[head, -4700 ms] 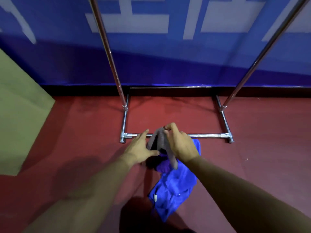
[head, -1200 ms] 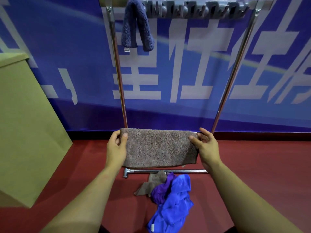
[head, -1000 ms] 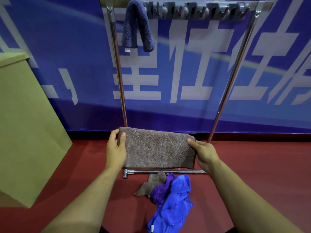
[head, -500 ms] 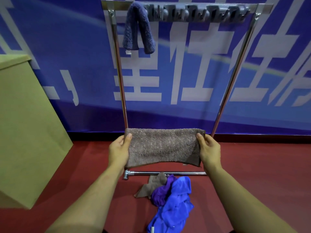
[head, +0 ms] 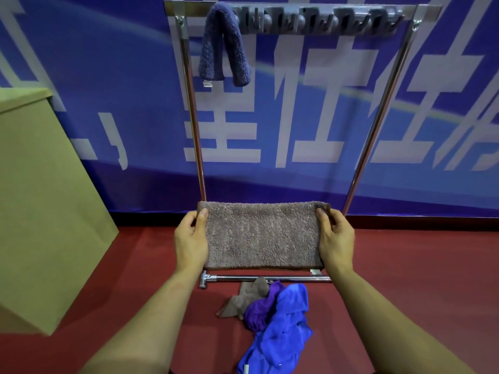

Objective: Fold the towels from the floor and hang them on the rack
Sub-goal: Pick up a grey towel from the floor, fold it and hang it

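Left hand (head: 190, 240) pinches the left short edge of the brown towel (head: 260, 234), thumb on the front face, fingers curled behind. Right hand (head: 335, 237) pinches the right short edge the same way. Towel is held taut in the air between the two hands, in front of the rack (head: 192, 125), above its bottom bar and below the top rail.

Step in hand, as judged: folding. To do it well, bring the two short edges together with corners matched and tension even, so the layers do not skew; then drape the folded strip over the rail beside the dark blue towel (head: 224, 44).

Orientation: long axis horizontal, running left to right, parallel to the rail; broad face toward the camera; top edge level. Floor pile (head: 278, 319) lies below, just in front of the bottom bar.
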A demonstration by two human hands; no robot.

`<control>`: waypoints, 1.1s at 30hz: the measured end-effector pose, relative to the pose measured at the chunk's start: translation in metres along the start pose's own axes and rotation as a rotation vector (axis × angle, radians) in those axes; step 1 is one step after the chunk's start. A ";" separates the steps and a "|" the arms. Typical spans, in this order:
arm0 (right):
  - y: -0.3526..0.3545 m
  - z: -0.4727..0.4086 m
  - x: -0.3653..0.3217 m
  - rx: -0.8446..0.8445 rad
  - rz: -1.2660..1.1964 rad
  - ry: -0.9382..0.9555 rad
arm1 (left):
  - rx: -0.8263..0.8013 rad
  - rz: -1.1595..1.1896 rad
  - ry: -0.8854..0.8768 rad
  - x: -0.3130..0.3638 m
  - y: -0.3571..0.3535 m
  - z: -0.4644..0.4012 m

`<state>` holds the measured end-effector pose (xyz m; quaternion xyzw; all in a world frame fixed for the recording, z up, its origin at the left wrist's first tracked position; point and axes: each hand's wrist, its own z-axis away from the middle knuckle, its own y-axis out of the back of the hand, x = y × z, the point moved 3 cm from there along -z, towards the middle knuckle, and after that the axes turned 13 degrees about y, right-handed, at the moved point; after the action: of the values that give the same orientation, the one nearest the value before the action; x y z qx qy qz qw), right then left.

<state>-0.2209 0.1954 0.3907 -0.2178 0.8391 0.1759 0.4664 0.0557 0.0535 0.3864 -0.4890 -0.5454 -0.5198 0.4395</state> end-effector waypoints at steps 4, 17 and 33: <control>0.003 0.001 0.004 0.031 -0.009 -0.066 | 0.000 0.005 0.037 -0.004 0.002 -0.001; 0.006 -0.002 0.010 -0.038 -0.143 -0.188 | -0.009 0.218 0.178 -0.009 0.003 -0.002; 0.014 -0.003 -0.010 0.116 -0.210 -0.110 | 0.094 0.370 0.179 0.004 0.007 0.002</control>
<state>-0.2261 0.2079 0.4021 -0.2671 0.7937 0.0890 0.5392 0.0620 0.0558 0.3910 -0.5117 -0.4285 -0.4456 0.5966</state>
